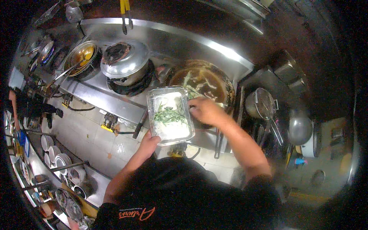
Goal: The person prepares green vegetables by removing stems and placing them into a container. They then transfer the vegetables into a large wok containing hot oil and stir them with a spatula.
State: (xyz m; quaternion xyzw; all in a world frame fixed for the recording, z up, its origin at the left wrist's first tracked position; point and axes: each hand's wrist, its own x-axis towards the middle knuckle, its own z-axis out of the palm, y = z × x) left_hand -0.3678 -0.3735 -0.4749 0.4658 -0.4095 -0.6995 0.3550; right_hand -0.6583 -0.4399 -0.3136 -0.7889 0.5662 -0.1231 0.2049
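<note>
My left hand (150,144) grips the lower left corner of a rectangular metal tray (170,135), tilted over the stove's front edge. Green leafy pieces (169,115) lie in the tray. My right hand (205,110) is at the tray's right side, above the near rim of a large wok (231,89); its fingers are bent, and whether they hold anything is hidden. Brown liquid (179,76) fills the wok, with pale and green long pieces (208,83) in it.
Left of the wok stand a lidded metal pot (132,61) and a pan of orange-brown liquid with a ladle (83,57). A strainer (261,102) lies to the right. Yellow-handled tongs (125,14) hang above. Stacked bowls (61,161) occupy a left shelf.
</note>
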